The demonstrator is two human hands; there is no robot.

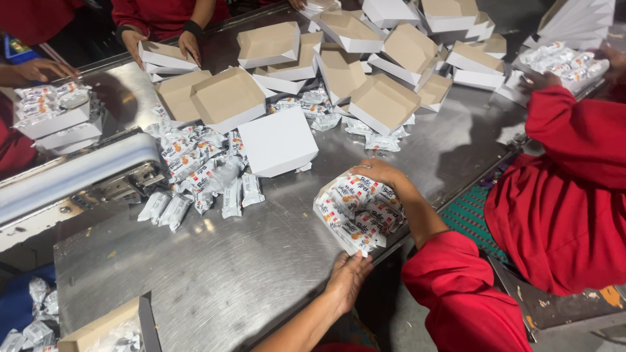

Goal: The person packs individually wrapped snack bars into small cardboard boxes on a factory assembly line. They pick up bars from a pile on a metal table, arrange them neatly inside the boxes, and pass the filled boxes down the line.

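**Filled box of snack packets gripped at the table's near edge**

Box of wrapped snack packets point(357, 212) sits right at the near edge of the steel table point(228, 274), packed tight with white, red and orange wrappers, and both of the person's hands are on it. Starting at far left: a grey conveyor point(72, 173) ends over the table, and a loose heap of packets point(195, 176) lies spilled just beside its end. A closed white box point(278, 141) rests next to that heap. Behind it, a jumble of empty open cartons point(339, 65), brown inside and white outside, covers the far half of the table. Now the middle: the left hand point(345, 277) presses against the box's near side at the table edge, fingers curled on it. The right hand point(381, 173) clasps the far top corner, palm down over the packets. So the box is held between the two hands. To the right, a co-worker's red sleeve point(567, 137) reaches toward another filled box point(564, 65). Across the table, another person's hands point(163, 42) rest on an open carton.
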